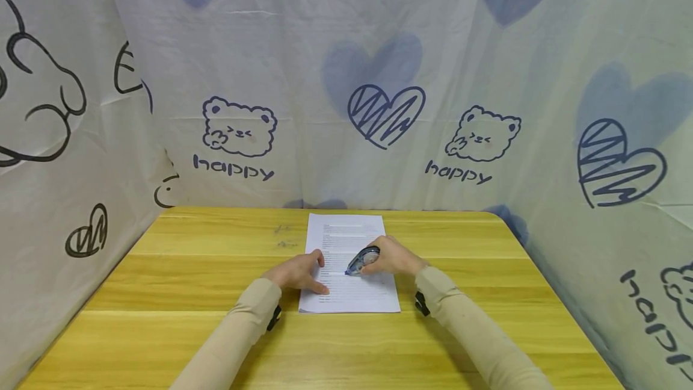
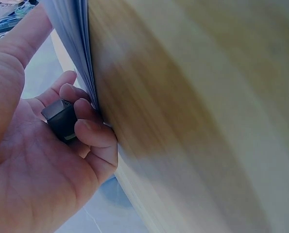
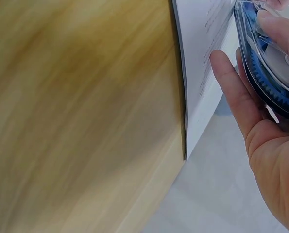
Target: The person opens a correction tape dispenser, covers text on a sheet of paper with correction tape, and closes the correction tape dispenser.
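A stack of printed paper (image 1: 357, 301) lies on the wooden table. My right hand (image 1: 396, 257) grips a blue, see-through correction tape (image 1: 358, 262), its tip down at the lines of print. In the right wrist view, the thumb presses the side of the correction tape (image 3: 266, 73), whose toothed wheel shows inside the casing. At the left edge of the sheets, my left hand (image 1: 295, 272) rests with thumb and index finger spread on the page. Its other fingers curl round a small black cap (image 2: 60, 120), seen in the left wrist view beside the stack's edge.
The wooden table (image 1: 178, 294) reaches back to a pale curtain (image 1: 308, 77) printed with hearts and bears. More curtain hangs along both sides. Faint grey marks (image 1: 286, 244) show on the table left of the paper.
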`<state>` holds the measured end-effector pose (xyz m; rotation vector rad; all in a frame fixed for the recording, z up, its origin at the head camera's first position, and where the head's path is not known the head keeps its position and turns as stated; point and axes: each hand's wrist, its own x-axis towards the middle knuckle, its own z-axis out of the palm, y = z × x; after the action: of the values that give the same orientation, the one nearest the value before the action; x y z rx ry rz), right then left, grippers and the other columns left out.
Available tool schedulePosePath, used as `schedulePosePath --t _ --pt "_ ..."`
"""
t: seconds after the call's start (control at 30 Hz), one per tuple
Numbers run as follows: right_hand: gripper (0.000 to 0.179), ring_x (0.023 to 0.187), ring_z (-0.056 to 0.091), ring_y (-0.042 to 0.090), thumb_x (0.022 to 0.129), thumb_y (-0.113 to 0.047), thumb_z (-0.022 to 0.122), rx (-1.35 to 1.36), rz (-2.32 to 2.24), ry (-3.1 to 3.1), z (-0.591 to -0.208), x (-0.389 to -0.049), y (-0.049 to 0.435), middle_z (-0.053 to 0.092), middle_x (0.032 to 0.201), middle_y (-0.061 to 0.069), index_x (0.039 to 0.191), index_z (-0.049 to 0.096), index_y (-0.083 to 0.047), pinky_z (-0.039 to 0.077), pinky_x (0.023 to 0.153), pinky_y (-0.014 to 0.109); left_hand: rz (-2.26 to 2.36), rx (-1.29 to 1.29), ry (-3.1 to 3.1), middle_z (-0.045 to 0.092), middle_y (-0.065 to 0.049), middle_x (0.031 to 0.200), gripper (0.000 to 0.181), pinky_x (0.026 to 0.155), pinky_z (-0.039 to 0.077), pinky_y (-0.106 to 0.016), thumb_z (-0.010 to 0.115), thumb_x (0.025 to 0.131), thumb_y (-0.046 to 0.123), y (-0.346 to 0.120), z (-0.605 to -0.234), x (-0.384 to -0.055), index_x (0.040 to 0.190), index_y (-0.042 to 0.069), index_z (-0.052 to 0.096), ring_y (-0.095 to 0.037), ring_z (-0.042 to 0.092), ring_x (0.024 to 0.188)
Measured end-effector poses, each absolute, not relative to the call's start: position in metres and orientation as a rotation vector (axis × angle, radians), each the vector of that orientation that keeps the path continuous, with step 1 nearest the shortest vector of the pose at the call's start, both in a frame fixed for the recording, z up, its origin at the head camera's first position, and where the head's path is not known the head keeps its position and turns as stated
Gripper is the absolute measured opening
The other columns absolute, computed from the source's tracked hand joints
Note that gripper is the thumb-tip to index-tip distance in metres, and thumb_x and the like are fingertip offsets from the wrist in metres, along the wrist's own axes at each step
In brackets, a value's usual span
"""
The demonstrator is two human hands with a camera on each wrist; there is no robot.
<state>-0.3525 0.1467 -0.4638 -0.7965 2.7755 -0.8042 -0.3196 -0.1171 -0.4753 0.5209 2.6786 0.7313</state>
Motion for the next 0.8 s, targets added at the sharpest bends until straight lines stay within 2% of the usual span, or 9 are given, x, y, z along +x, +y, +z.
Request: schedulePosePath --t 0.8 --pt "0.023 0.069 0.06 0.008 0.075 -0.028 0.086 -0.8 -0.795 2.786 -0.4627 -0.3509 0.152 0.07 0.079 -0.007 0.089 0.075 -0.013 0.051 0.067 0.028 0.748 0.528 2.668 0.057 -0.008 0.108 0.055 0.083 0.04 -0.038 0.085 0.076 0.032 -0.1178 -0.4746 -0.3189 0.114 0.014 0.05 -0.023 0.05 0.094"
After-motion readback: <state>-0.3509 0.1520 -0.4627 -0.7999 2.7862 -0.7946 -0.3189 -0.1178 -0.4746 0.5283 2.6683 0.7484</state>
